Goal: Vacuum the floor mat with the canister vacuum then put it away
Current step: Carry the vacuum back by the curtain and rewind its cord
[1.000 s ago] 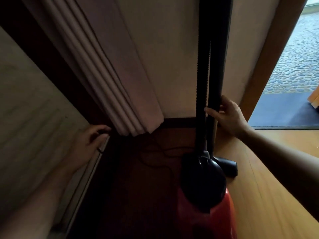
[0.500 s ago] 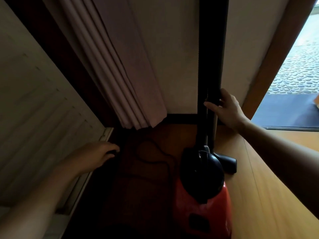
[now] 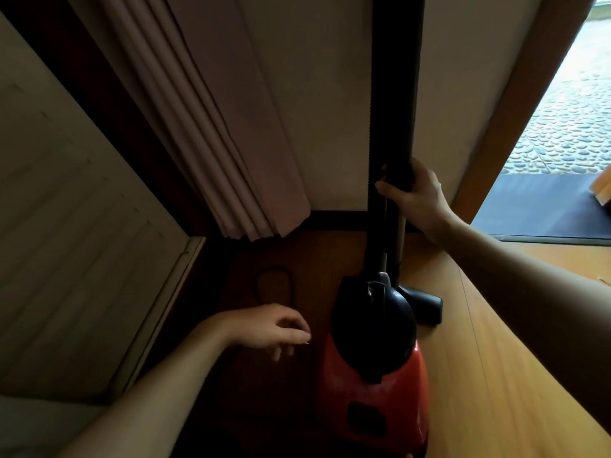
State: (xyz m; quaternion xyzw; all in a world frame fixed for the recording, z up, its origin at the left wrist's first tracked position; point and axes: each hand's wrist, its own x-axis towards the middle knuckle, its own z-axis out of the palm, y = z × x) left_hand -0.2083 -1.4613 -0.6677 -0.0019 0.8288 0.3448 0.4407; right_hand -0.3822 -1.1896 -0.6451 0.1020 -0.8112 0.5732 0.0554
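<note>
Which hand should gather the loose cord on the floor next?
Probably left: the left hand hangs open beside the cord, while the right hand grips the vacuum's tube.

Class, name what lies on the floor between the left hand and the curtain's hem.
A black cord loop on the wooden floor, seen in the head view.

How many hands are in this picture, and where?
2. The right hand grips the vacuum's upright black tube. The left hand hovers with loose fingers over the dark floor, left of the red canister. No others seem hidden.
</note>
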